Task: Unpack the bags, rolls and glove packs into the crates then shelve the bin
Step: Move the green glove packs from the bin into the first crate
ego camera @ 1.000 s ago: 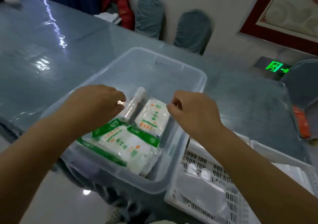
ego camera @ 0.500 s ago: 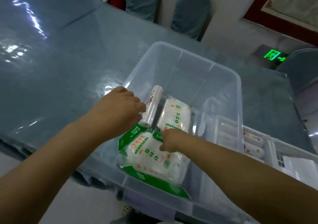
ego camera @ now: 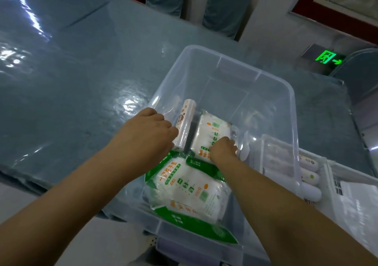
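A clear plastic bin [ego camera: 276,89] stands on the grey-blue table. Inside it lie a white roll [ego camera: 185,122], a small white glove pack with orange print [ego camera: 212,134], and a larger green-and-white glove pack [ego camera: 190,188] nearer me. My left hand [ego camera: 149,134] reaches into the bin with its fingers curled round the lower part of the roll. My right hand [ego camera: 224,149] is down on the small orange-print pack, fingers curled onto its near edge.
The grey-blue table [ego camera: 71,81] stretches left and far. White crates [ego camera: 347,184] sit right of the bin, one holding several white rolls [ego camera: 311,177]. Covered chairs [ego camera: 225,6] line the far side. A green exit sign [ego camera: 325,58] glows at the right.
Both hands have dropped from above the bin down into it. The left closed round the roll, the right moved from the green pack onto the orange-print pack. The view tilted downward.
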`<state>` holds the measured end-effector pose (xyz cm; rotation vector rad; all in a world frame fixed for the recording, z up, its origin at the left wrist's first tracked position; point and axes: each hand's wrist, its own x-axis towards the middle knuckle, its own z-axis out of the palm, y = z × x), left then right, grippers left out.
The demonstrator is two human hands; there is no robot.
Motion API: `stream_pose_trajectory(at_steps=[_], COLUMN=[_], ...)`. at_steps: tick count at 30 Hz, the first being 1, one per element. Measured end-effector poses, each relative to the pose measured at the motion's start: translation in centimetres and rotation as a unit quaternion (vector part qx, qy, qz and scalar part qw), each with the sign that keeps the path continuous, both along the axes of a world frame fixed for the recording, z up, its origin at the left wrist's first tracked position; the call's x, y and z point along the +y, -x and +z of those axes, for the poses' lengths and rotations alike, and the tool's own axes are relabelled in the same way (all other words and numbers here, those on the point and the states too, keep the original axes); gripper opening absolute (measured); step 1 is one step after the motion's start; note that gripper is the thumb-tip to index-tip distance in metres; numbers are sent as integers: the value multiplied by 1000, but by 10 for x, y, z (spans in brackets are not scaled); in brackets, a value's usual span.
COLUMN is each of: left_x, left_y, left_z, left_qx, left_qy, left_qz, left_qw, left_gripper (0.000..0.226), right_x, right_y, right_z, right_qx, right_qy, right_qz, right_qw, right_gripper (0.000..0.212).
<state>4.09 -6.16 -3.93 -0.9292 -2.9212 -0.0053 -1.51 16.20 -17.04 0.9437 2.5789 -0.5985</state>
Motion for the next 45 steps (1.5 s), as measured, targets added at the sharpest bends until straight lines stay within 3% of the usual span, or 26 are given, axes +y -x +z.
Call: stream_pose_trajectory(at_steps=[3,5,7,9,14,18,20,22,24,27,28,30,31,33,36,45], left_x=[1,1,1,2,2,11,21,27,27,19,17,15,15,16,19,18], left_y=[0,1,1,1,-1,-4,-2,6,19,42,49,57,60,64,66,71], left_z=[-1,-1,-1,0,8,18,21,25,29,33,33,31,29,23,15,9], left_qx=[8,10,5,-1,-35,-81,-54,19,56,79,80,77,73,67,77,98], left_qy=[2,14,16,14,-37,-100,-125,-141,-151,-187,-191,-186,-177,-157,-141,-166], left_qz=[-5,-8,-8,-7,4,23,50,70,103,157,167,166,161,156,146,142], left_qw=[1000,1000,1000,1000,999,991,989,987,982,966,964,965,968,973,976,971], left_gripper=[21,20,24,28,45,90,76,35,15,11,11,10,11,12,13,14], right_x=[2,6,2,-7,-25,-31,-33,-33,-30,-22,-20,-16,-16,-19,-26,-21], right_y=[-3,-3,-5,-2,12,7,1,-5,-8,-15,-19,-27,-30,-39,-52,-49], right_z=[4,10,22,35,81,117,133,148,155,147,139,116,102,76,53,55], right_qx=[15,34,43,67,154,208,216,208,210,222,202,78,-6,-114,-178,-187], right_qy=[13,124,337,453,434,465,484,512,528,474,421,225,127,-1,-35,17], right_qz=[-38,-77,-179,-238,-187,-164,-142,-123,-102,-59,-18,158,258,392,437,409], right_qw=[999,989,923,856,868,845,836,824,816,850,884,958,958,913,881,893], right_gripper=[66,51,39,40,40,31,21,11,28,35,28,20,17,19,31,43])
